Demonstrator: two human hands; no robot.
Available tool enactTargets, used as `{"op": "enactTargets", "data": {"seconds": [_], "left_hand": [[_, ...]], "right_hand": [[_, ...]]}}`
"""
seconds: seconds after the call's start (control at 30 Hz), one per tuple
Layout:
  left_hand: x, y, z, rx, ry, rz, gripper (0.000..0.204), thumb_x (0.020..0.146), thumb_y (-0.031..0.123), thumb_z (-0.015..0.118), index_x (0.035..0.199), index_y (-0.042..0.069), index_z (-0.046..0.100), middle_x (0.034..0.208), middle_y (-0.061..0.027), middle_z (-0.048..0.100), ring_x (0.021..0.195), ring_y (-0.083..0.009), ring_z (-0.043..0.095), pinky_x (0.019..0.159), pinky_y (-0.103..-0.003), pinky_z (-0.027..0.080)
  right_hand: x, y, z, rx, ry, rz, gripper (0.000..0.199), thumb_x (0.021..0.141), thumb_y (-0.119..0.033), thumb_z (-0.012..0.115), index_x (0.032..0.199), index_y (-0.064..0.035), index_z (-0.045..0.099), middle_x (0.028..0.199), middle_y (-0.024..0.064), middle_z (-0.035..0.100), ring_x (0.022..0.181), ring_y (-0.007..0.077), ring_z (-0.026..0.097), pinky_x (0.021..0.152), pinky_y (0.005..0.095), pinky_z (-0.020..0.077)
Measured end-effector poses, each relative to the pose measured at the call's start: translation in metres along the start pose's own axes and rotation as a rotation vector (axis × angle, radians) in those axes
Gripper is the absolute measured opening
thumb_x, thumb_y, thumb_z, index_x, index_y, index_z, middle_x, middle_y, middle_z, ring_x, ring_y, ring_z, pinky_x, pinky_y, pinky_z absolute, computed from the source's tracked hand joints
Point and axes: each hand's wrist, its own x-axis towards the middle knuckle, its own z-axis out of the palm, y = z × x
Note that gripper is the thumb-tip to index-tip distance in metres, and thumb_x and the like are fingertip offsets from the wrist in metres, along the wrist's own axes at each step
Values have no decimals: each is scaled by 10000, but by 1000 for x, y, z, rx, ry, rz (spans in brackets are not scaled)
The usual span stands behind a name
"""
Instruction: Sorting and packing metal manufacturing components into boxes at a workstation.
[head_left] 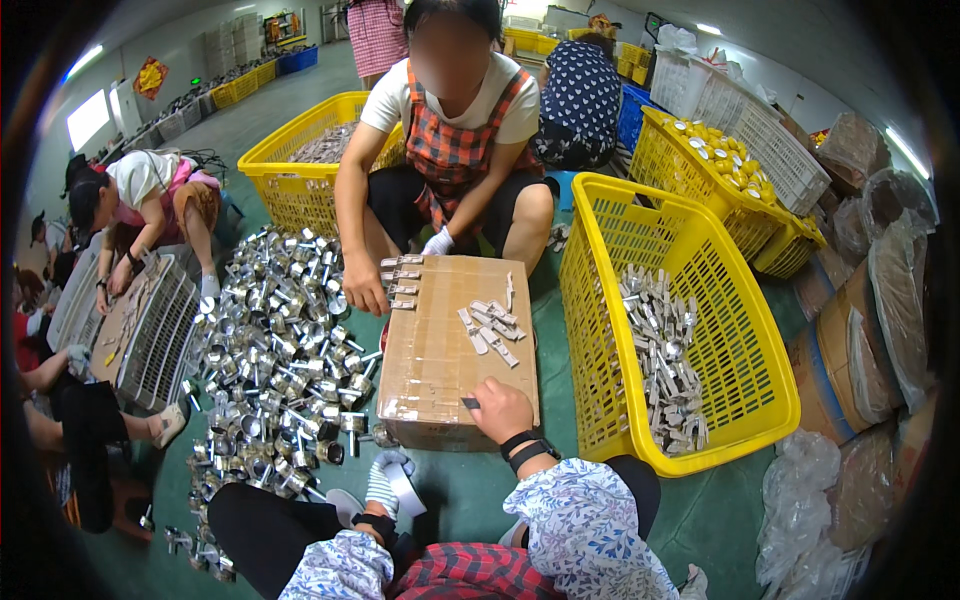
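Note:
My right hand (pixel 503 410) rests on the near edge of a taped cardboard box (pixel 435 360), fingers pinched on a small dark part (pixel 470 403). My left hand (pixel 385 487), in a striped white glove, hangs low beside the box's near left corner, next to a heap of shiny metal fittings (pixel 280 350) on the floor. Whether it holds anything is unclear. On the box lie a loose cluster of flat metal pieces (pixel 490 327) and a row of metal pieces (pixel 402 281) at the far left edge.
A person in a checked apron sits across the box, one bare hand (pixel 365 296) at the row, one gloved hand (pixel 437 242) behind. A yellow basket (pixel 600 300) of metal parts stands right. More baskets, sacks and other seated people surround us.

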Motion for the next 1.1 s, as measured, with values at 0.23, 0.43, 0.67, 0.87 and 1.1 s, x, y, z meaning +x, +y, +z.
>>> {"op": "enactTargets", "data": {"seconds": [0.23, 0.43, 0.67, 0.87, 1.1], "left_hand": [[0, 0, 4, -28, 5, -21, 113, 735, 117, 525, 678, 19, 524, 649, -107, 516, 584, -237, 514, 568, -305, 425], [5, 0, -5, -64, -4, -89, 108, 727, 108, 529, 671, 17, 521, 646, -111, 512, 582, -239, 507, 562, -306, 419], [6, -1, -3, -94, -33, -78, 111, 721, 99, 531, 650, 13, 521, 635, -104, 496, 566, -238, 485, 548, -307, 408], [6, -1, -3, -107, -24, -88, 116, 729, 106, 527, 657, 15, 522, 633, -100, 491, 567, -229, 479, 549, -304, 403], [4, -1, -1, -70, -13, -62, 128, 736, 122, 525, 662, 17, 522, 634, -99, 493, 576, -225, 485, 555, -305, 407]], "right_hand": [[0, 0, 1, 29, 46, 1, 178, 719, -214, 661, 669, -101, 533, 671, 65, 497, 585, 259, 548, 522, 372, 451], [0, 0, 3, 32, 41, -1, 176, 720, -219, 662, 673, -104, 538, 671, 61, 498, 584, 256, 550, 521, 370, 452], [0, 2, 3, 31, 50, 0, 185, 724, -226, 660, 667, -105, 533, 666, 63, 494, 581, 258, 547, 514, 376, 448], [0, 1, 4, 30, 42, -4, 180, 719, -219, 663, 670, -105, 532, 666, 63, 496, 581, 260, 547, 514, 377, 447], [0, 1, 3, 35, 45, -5, 178, 713, -215, 666, 673, -105, 532, 666, 64, 496, 580, 264, 546, 515, 378, 447]]}}
